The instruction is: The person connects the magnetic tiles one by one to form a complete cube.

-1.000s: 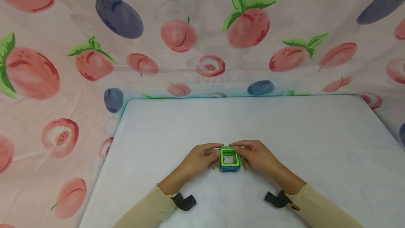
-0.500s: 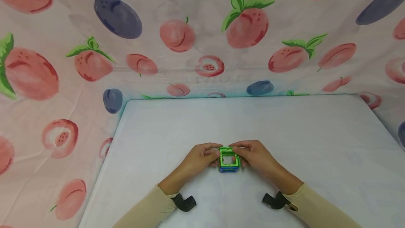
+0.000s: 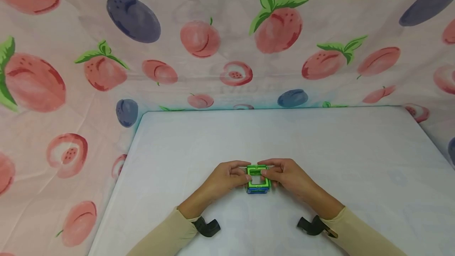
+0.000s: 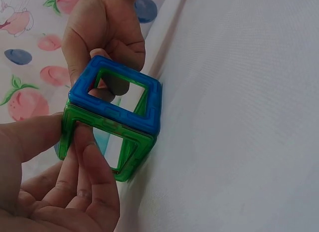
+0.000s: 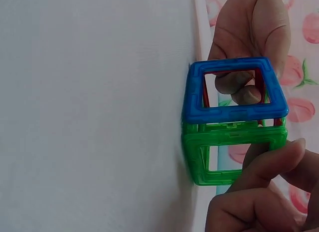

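Observation:
A small hollow cube of magnetic tiles [image 3: 258,189] sits on the white table in the head view, held from both sides. Its top tile is an open green frame, and a blue frame tile [image 4: 115,110] faces the wearer. Red edges show through the blue frame in the right wrist view. My left hand [image 3: 224,177] grips the cube's left side, thumb tip at the top frame's edge and index finger along the far corner. My right hand [image 3: 290,177] grips the right side, its thumb tip over the top frame's right bar. The lower fingers are partly hidden behind the cube.
The white tabletop [image 3: 199,137] reaches back to a fruit-printed cloth [image 3: 170,46], which also hangs at the left and right. Below the hands, black curved pieces [image 3: 207,227] stick out from both sleeve cuffs.
Both thumbs have shifted, the left one inward onto the top frame's left edge, the right one slightly down its right bar. The cube stays in about the same place.

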Demonstrator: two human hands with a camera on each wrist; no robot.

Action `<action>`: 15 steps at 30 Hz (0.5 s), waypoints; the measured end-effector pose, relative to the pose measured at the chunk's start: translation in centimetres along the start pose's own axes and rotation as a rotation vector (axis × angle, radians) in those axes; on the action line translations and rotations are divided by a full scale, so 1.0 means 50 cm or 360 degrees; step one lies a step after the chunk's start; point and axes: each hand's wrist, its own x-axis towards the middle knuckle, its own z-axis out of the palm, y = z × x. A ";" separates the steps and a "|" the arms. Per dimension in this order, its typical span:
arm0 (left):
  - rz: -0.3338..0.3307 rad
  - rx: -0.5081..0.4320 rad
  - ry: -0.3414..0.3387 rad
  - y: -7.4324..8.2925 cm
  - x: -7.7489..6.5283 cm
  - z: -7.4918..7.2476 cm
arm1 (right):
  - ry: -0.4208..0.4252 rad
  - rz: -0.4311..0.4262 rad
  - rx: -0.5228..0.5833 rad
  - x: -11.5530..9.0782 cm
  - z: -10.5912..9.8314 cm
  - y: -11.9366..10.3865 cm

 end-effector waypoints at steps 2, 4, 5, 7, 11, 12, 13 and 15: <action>0.0014 -0.0005 -0.0005 -0.001 -0.001 0.000 | 0.0001 -0.0006 -0.0001 -0.001 0.001 0.002; 0.0024 -0.0016 -0.0011 -0.002 -0.002 0.000 | 0.0005 -0.0008 0.0000 -0.001 0.002 0.004; 0.0032 -0.0024 -0.0014 -0.003 -0.002 0.001 | 0.0007 -0.0010 0.0001 -0.001 0.003 0.004; 0.0045 -0.0039 -0.0015 -0.003 -0.003 0.001 | 0.0008 -0.0013 0.0005 -0.002 0.004 0.006; 0.0048 -0.0047 -0.0012 -0.003 -0.005 0.001 | 0.0004 -0.0024 0.0022 -0.002 0.007 0.009; 0.0044 -0.0042 -0.0010 -0.003 -0.005 0.002 | 0.0001 -0.0027 0.0028 -0.003 0.007 0.009; 0.0042 -0.0036 -0.0009 -0.003 -0.006 0.002 | -0.0001 -0.0029 0.0035 -0.003 0.008 0.010; 0.0037 -0.0023 -0.0009 -0.003 -0.007 0.001 | -0.0003 -0.0033 0.0047 -0.004 0.009 0.010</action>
